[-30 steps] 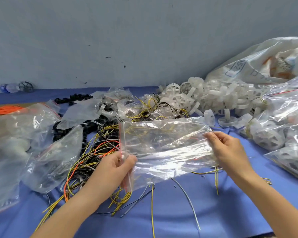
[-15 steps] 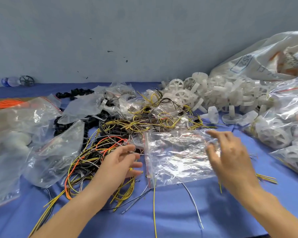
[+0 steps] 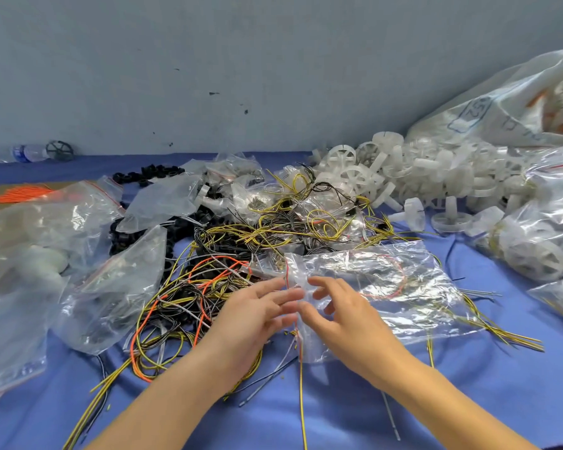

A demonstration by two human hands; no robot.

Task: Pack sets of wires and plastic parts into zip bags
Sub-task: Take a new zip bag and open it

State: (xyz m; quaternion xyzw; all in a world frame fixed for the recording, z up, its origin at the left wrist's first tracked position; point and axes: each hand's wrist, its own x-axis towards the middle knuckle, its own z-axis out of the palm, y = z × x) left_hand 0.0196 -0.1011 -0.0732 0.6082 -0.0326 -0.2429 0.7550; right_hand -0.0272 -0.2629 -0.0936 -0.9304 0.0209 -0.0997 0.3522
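Zip bag (image 3: 384,287), clear and crinkled, lies flat on the blue table cover (image 3: 338,410) in the middle of the scene, its mouth with the red seal line at its left end. Both hands meet at that mouth. The left hand (image 3: 257,315) reaches in from the near left with fingers stretched toward the bag's edge; the right hand (image 3: 342,315) comes from the near right, its fingers curled over the plastic at the opening. The fingertips of the two hands sit very close together on the bag's lip, though whether either one actually pinches the film is hard to tell (the plastic is transparent and the fingers are slightly blurred).

Just left of the bag and running under the left forearm is a tangle of wires (image 3: 192,293) in yellow, black, orange and grey; a few yellow strands also poke out from beneath the bag's right end. Farther back, toward the right, a heap of white plastic wheels (image 3: 403,177) spreads along the wall. Small black plastic rings (image 3: 150,173) lie at the far left of centre. Several other clear bags (image 3: 111,287) rest on the left, and filled bags of white parts (image 3: 540,241) sit at the right edge.
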